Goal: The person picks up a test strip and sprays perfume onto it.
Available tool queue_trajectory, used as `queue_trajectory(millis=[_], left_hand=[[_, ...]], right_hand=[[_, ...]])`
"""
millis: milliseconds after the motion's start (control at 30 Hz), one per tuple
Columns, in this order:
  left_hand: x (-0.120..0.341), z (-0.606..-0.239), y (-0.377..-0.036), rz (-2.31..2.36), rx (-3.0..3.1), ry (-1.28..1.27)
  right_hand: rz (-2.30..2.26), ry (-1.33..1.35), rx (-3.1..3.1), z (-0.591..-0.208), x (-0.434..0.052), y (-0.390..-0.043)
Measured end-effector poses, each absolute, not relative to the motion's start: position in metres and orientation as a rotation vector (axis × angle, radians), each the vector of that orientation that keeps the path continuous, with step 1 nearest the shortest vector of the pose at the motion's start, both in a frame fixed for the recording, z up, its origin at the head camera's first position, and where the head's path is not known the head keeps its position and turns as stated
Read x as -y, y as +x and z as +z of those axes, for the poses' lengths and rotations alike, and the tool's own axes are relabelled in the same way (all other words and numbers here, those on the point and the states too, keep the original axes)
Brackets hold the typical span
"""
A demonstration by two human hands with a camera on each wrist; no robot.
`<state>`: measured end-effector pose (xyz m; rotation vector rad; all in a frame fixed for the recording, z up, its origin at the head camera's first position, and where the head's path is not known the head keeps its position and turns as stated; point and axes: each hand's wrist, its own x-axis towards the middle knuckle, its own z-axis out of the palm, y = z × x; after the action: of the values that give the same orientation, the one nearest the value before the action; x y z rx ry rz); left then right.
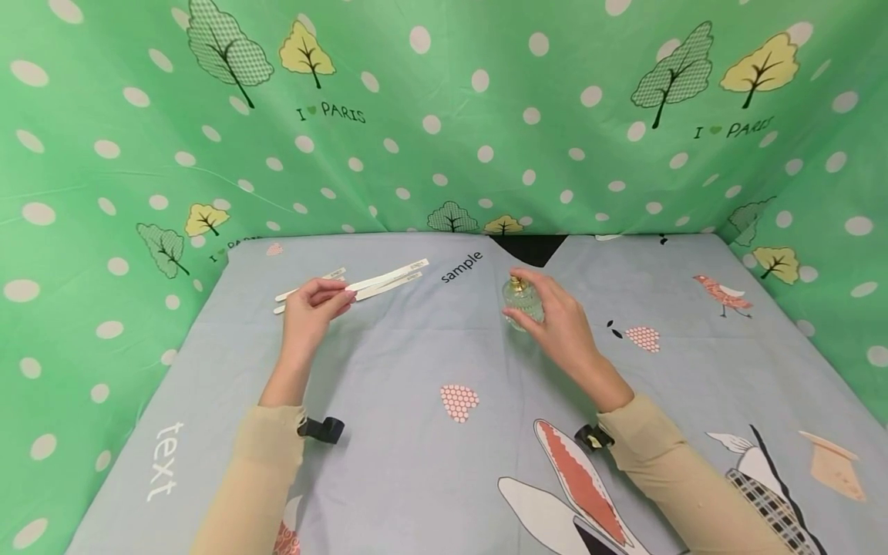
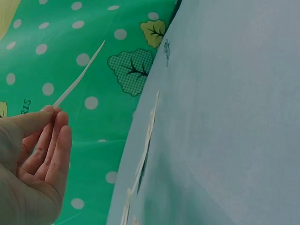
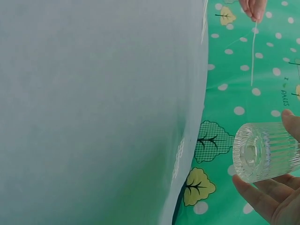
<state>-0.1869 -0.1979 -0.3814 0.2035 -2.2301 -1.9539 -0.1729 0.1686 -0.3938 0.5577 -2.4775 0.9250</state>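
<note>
My left hand (image 1: 314, 308) pinches one end of a thin white perfume test strip (image 1: 391, 275) between thumb and fingers. In the left wrist view the strip (image 2: 79, 79) slants up from the fingertips, raised off the table. Under and beside this hand, other white strips (image 1: 391, 286) lie on the cloth. My right hand (image 1: 558, 317) grips a clear glass perfume bottle (image 1: 522, 302) with a gold sprayer top (image 1: 516, 284). A finger is at the sprayer and the thumb is against the glass. The bottle's ribbed side and round base (image 3: 251, 153) show in the right wrist view.
A grey-blue patterned cloth (image 1: 402, 455) with printed hearts, a bird and words covers the table. Green dotted fabric (image 1: 430, 193) hangs behind and at both sides. Black bands with small devices (image 1: 331, 429) are on both wrists.
</note>
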Motion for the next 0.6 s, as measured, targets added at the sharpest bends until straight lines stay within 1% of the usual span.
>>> queue_trajectory(millis=[300,600], left_hand=[[0.188,-0.375,-0.18,-1.929,2.254,0.161],[0.181,-0.372,-0.177,-1.899,2.295,0.056]], right_hand=[[0.933,0.569,2.471,-0.394,-0.168,-0.173],[0.938,0.565,2.469,-0.394,-0.167,-0.173]])
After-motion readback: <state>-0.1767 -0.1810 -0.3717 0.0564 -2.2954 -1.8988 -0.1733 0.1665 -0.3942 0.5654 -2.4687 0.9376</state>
